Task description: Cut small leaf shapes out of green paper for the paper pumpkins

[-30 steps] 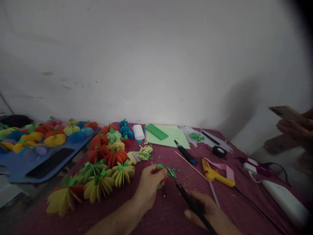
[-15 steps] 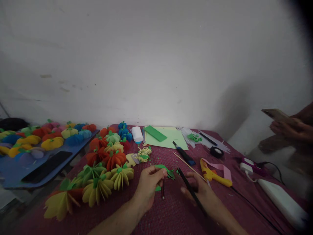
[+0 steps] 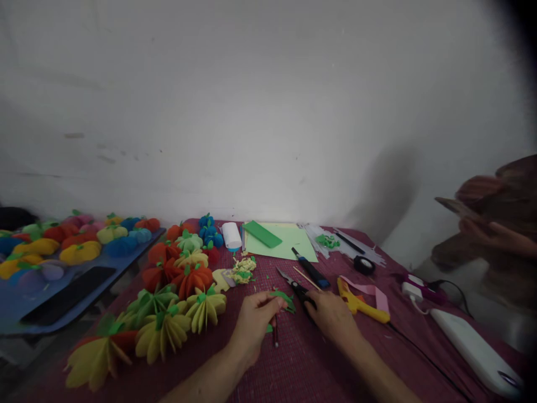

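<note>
My left hand [image 3: 254, 319] is pinched on a small cut piece of green paper [image 3: 286, 301] just above the cloth. A thin dark stick with a pale tip, perhaps a pencil [image 3: 276, 336], shows below those fingers; I cannot tell whether they touch it. Closed around the black handles of a pair of scissors [image 3: 293, 284] is my right hand [image 3: 333, 316], palm down. The scissor blades point up and left, slightly apart. Near my hands lie a scrap of green paper [image 3: 269, 328], a thin wooden stick [image 3: 306, 277] and a blue-and-black craft knife [image 3: 310, 267].
Paper pumpkins [image 3: 165, 333] crowd the left; more sit on a blue table [image 3: 126, 263] with a black phone-like slab [image 3: 69, 295]. Behind lie pale green sheets [image 3: 289, 246]. To the right are a corded yellow glue gun [image 3: 363, 308], black tape [image 3: 363, 265], a white power bank [image 3: 474, 352] and another person's hands [image 3: 490, 224].
My right hand has turned palm down and moved forward with the scissors, whose blades now show apart. My left hand keeps its pinch on the green paper. The view has shifted slightly.
</note>
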`<move>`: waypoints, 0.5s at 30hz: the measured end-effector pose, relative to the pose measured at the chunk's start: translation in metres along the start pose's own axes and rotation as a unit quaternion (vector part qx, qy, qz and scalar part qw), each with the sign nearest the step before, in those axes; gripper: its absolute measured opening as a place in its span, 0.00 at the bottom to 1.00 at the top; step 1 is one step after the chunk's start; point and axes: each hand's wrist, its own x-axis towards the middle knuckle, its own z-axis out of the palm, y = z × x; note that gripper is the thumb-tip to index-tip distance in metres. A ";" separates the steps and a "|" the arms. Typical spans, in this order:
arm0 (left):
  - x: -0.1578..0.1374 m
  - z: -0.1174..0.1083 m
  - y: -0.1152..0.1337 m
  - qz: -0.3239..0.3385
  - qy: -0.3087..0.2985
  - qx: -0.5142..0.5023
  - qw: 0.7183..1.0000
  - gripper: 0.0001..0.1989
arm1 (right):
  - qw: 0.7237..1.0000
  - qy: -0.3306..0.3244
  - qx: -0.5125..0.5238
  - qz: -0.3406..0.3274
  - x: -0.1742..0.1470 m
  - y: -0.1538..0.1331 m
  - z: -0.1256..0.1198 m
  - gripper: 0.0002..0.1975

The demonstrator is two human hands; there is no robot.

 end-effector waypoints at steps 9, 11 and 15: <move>-0.002 0.003 0.002 0.028 -0.027 0.007 0.999 0.11 | 0.840 -0.067 0.538 -0.023 -0.019 -0.038 -0.012 0.17; -0.002 0.003 0.000 0.033 -0.030 0.012 0.999 0.10 | 0.820 -0.073 0.567 -0.013 -0.019 -0.040 -0.010 0.16; -0.002 0.004 -0.001 0.038 -0.033 0.019 0.999 0.10 | 0.810 -0.074 0.582 0.006 -0.018 -0.040 -0.007 0.15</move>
